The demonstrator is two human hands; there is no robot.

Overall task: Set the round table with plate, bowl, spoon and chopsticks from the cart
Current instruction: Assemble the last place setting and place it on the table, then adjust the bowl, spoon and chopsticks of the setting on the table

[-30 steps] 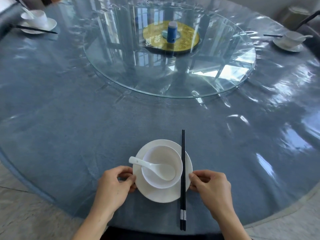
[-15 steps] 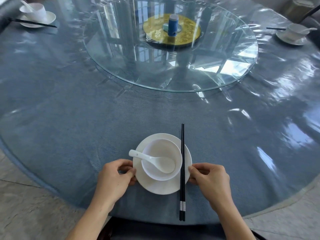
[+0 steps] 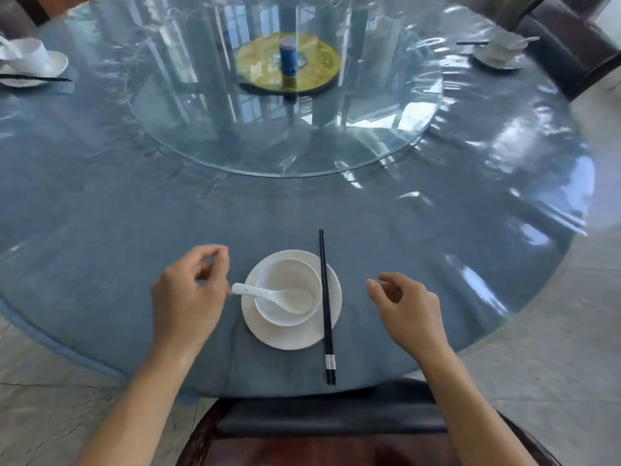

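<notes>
A white plate (image 3: 289, 336) lies near the front edge of the round blue-covered table (image 3: 100, 213). On it stands a white bowl (image 3: 285, 274) with a white spoon (image 3: 268, 294) resting in it, handle pointing left. Black chopsticks (image 3: 326, 297) lie across the plate's right rim, pointing away from me. My left hand (image 3: 184, 297) hovers just left of the spoon handle, fingers loosely curled, holding nothing. My right hand (image 3: 406, 307) hangs open to the right of the plate, apart from the chopsticks.
A glass turntable (image 3: 285, 139) fills the table's middle, with a blue cylinder (image 3: 289, 58) on a gold disc. Other place settings sit at the far left (image 3: 30, 62) and far right (image 3: 504, 50). A dark chair (image 3: 319, 422) stands below the table edge in front of me.
Both hands have let go of the plate's sides and drawn outward, left hand up and left, right hand to the right. The camera has pulled back, showing the chair.
</notes>
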